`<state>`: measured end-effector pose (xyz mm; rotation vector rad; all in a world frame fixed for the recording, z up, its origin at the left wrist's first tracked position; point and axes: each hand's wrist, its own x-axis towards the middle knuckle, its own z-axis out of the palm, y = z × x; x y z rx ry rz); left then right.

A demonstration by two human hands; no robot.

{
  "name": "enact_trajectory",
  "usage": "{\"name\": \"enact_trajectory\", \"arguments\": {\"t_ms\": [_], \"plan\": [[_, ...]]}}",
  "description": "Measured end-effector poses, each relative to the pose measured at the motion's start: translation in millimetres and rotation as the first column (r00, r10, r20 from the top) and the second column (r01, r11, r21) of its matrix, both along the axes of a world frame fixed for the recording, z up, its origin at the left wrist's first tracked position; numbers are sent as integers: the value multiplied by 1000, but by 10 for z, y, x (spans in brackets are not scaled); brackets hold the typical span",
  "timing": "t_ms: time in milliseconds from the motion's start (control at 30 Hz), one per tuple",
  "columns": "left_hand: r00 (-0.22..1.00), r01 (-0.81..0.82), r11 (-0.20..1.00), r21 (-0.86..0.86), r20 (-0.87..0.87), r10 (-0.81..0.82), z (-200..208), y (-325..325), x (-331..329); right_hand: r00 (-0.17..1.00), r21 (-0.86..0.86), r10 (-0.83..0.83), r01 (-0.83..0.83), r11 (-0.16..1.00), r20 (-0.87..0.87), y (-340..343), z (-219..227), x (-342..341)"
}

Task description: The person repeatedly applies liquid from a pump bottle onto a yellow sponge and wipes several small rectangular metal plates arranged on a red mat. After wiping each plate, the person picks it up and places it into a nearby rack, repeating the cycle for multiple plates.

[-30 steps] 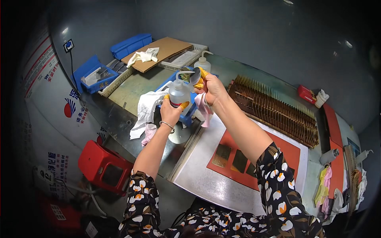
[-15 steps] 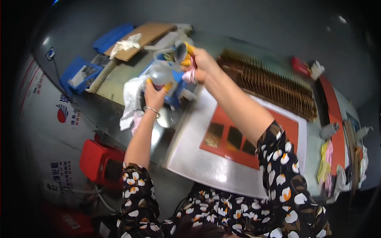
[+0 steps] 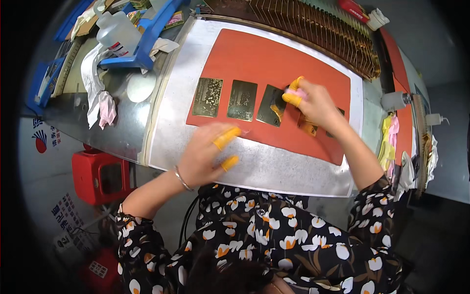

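My right hand (image 3: 313, 100) is closed on a small pink cloth (image 3: 296, 94), yellow cots on its fingertips. It hovers over or touches a row of dark, gold-patterned metal cards; the nearest dark card (image 3: 268, 110) lies just to its left. Two other cards, one speckled (image 3: 207, 97) and one finely marked (image 3: 242, 101), lie farther left, and more are partly hidden under my right hand and forearm. All rest on a red mat (image 3: 254, 54). By the mat's near left edge, my left hand (image 3: 203, 154) is open and empty, its yellow-capped thumb and finger apart.
A white sheet (image 3: 166, 117) underlies the mat. A translucent bottle (image 3: 117, 35) leans in a blue bin (image 3: 128, 62) at the left, beside crumpled white cloth (image 3: 93, 73). A slotted brown rack (image 3: 318, 32) crosses the back. Squeeze bottle (image 3: 394, 100) and yellow cloth (image 3: 387, 144) lie right.
My left hand has let go of the bottle and come back to the mat. My right hand has moved right with the pink cloth, from the bin to the cards. The view has shifted.
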<state>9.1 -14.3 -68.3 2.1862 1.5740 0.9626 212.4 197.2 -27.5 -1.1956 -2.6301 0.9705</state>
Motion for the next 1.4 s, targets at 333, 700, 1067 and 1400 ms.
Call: {"name": "enact_trajectory", "arguments": {"t_ms": [333,700,1067,1400], "plan": [[978,-124,965,-232,-194,79,-59,-92,432,949,518,308,-230,824,-69,-27,-617,-252],[992,-98,967,-233,-96,77,-158,-132,430,946,463,321,-264,846,-46,293,-468,-306],[993,-98,974,-204,-78,83,-208,-121,414,750,452,654,-551,701,-99,-29,-543,-253],[989,-104,983,-152,-124,86,-182,-147,433,951,263,297,-310,914,86,106,-354,-200]]}}
